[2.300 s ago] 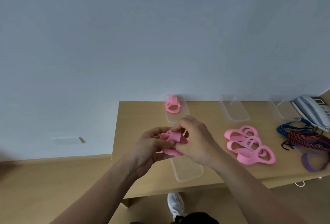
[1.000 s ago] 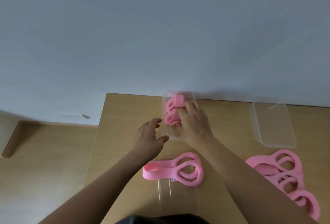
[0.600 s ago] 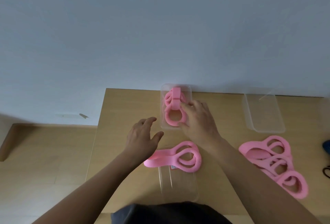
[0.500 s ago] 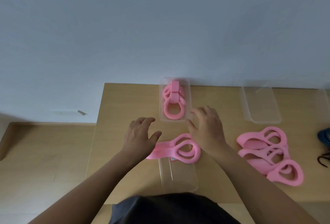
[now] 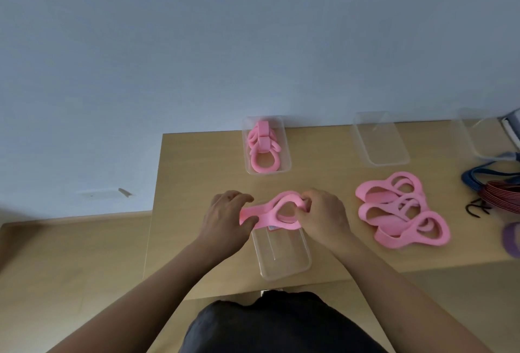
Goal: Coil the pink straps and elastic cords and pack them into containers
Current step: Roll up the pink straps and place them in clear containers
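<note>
My right hand (image 5: 323, 219) has left the container (image 5: 284, 144) beyond it; both it and my left hand (image 5: 225, 219) now pinch the next pink strap (image 5: 268, 213), ready to coil.

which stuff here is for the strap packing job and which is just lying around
Job: pink strap held by left hand and right hand; pink strap pile; filled container; empty containers; elastic cords.
Lying about: white device far right; wall plate.
</note>
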`<state>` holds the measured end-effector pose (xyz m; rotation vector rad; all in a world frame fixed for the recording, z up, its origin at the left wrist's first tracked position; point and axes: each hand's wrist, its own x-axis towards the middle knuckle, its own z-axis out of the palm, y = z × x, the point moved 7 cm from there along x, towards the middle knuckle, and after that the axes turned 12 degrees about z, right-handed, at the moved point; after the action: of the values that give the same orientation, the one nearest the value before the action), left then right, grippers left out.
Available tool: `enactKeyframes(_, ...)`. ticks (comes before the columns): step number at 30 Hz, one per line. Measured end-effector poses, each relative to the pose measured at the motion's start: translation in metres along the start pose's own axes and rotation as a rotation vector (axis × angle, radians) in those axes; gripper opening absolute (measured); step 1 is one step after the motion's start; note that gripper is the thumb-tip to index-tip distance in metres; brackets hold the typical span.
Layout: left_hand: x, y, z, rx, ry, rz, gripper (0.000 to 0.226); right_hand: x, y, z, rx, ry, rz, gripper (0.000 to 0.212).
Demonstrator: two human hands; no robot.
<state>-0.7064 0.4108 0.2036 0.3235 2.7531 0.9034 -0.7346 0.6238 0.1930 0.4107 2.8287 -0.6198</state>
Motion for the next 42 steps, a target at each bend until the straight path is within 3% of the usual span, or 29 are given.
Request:
enactKeyframes(8,-0.012,0.016,-0.027,-0.062,-0.019,0.063,0.064,-0.053,-0.084,-0.079,0.275,0.104,-0.371,0.014)
enactKeyframes(14,-0.017,0.029,-0.067,-0.589,0.175,0.076,0.013,-0.096,-0.120,-0.147,0.386,0.276,-0.489,0.015)
enactKeyframes(19,-0.025,0.074,-0.088,-0.754,0.169,0.206,0.022,-0.127,-0.123,-0.197,0.443,0.458,-0.513,0.013)
enactKeyframes(26,-0.037,0.125,-0.116,-0.923,0.149,0.384,0.020,-0.166,-0.118,-0.239,0.537,0.692,-0.713,0.012)
enactKeyframes(34,-0.043,0.134,-0.132,-1.180,0.338,0.312,0.024,-0.157,-0.129,-0.226,0.421,0.662,-0.914,0.029)
enactKeyframes(42,-0.051,0.155,-0.114,-1.139,0.425,0.295,0.028,-0.143,-0.108,-0.221,0.417,0.683,-0.940,0.014)
